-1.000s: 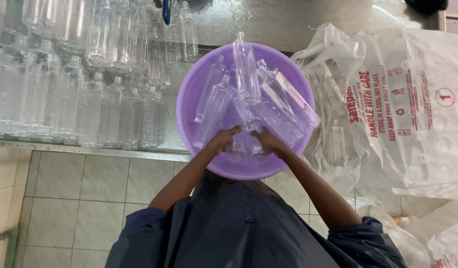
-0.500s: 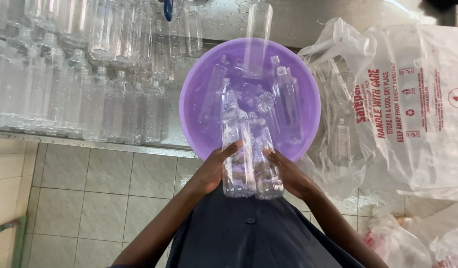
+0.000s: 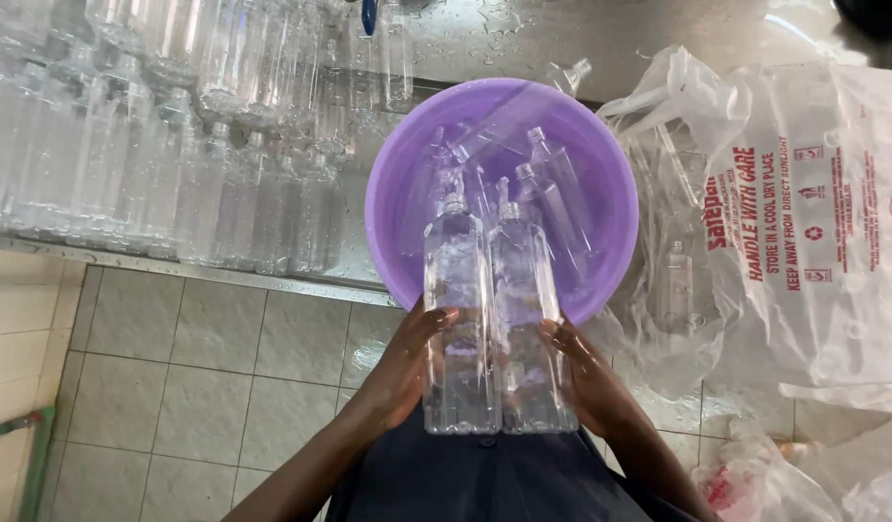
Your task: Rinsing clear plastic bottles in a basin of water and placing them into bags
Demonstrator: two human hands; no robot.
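At six o'clock, low centre: both hands press two clear bottles between them, side by side, necks toward twelve
Left hand (image 3: 400, 372): fingers curled about the left bottle (image 3: 458, 319), gripping its side; thumb across the front
Right hand (image 3: 586, 372): fingers half closed on the right bottle (image 3: 529, 324), palm against its outer side
Bottles: upright in view, touching each other; uncapped, wet inside; their upper halves lie over the near rim of the basin
Purple basin (image 3: 393, 208): at twelve o'clock from the hands; more clear bottles lie tilted inside
Rows of bottles (image 3: 175, 145): at ten o'clock, standing on the wet steel counter (image 3: 659, 29)
Plastic bags (image 3: 813, 222): at two o'clock, just beside the basin; clear bottles inside
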